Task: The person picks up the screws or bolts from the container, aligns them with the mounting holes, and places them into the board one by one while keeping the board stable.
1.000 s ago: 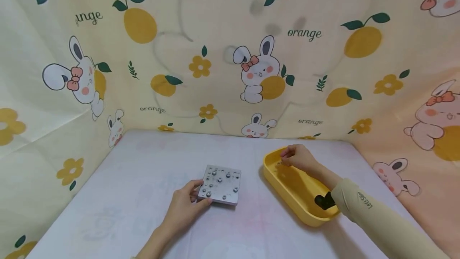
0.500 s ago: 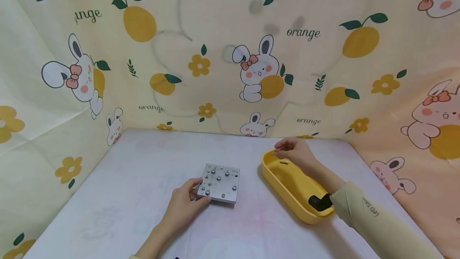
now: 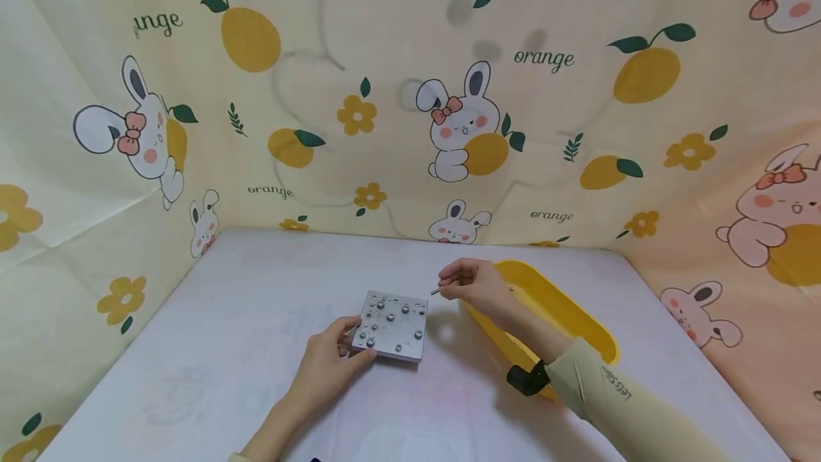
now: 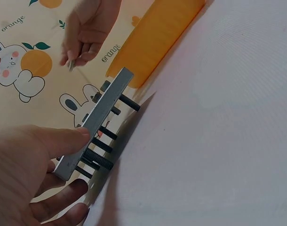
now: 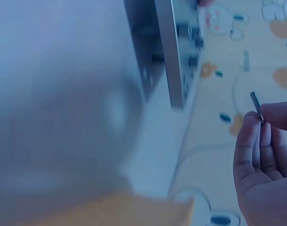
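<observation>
My left hand (image 3: 330, 366) grips the near left corner of a square metal plate (image 3: 407, 337), thumb on its edge. Several socket-head screws stand in the plate; in the left wrist view their threaded shanks (image 4: 102, 159) stick out of its underside. Right of the plate, above the table, my right hand (image 3: 477, 287) pinches a small metal screw (image 5: 255, 104) between thumb and fingertips. The screw is apart from the plate; its threads are too blurred to make out.
A yellow oblong tray (image 3: 596, 330) stands on the white table (image 3: 269, 291) under my right forearm, which hides part of it. A small screw (image 3: 511, 289) shows inside the tray. Patterned cloth (image 3: 385, 41) hangs at the back and sides.
My right hand has come out of the yellow tray with the small screw and moved left towards the plate. My left hand and the plate have stayed in place.
</observation>
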`<state>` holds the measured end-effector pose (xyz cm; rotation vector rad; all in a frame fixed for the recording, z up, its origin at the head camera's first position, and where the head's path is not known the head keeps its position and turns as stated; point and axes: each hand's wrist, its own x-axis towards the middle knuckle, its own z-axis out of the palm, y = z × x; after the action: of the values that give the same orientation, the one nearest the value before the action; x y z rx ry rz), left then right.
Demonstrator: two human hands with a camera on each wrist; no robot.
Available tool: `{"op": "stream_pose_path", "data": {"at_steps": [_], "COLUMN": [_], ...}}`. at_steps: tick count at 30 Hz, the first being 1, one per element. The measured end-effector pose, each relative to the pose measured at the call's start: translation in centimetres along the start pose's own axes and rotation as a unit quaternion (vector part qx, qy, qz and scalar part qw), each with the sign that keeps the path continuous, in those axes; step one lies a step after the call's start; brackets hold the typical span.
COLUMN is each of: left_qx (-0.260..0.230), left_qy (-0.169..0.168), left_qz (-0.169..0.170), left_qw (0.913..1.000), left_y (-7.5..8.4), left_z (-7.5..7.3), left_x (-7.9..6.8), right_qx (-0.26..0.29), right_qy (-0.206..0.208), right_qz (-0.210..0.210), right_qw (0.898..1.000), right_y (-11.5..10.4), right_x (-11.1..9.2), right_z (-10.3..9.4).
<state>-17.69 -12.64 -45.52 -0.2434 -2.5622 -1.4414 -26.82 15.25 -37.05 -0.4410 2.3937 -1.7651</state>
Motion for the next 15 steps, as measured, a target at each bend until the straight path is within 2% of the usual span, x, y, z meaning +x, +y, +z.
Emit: {"op": "stream_pose_path", "data": {"at_steps": [8, 15], "left_qx": [-0.01, -0.007], "left_qy": [0.001, 0.0], "left_qz": [0.004, 0.02], "left_qw": [0.9999, 0.9998], "left_y": [-0.1, -0.3], "left_z": [-0.1, -0.1], "left_x": [0.0, 0.1], "right_qx": [0.002, -0.001], "right_qy": [-0.03, -0.044], "right_qz": [-0.005, -0.027], "right_qw": [1.0, 0.999], "right_y": [0.7, 1.3], "right_x": [0.9, 2.1], "right_z": [5.3, 8.1]}}
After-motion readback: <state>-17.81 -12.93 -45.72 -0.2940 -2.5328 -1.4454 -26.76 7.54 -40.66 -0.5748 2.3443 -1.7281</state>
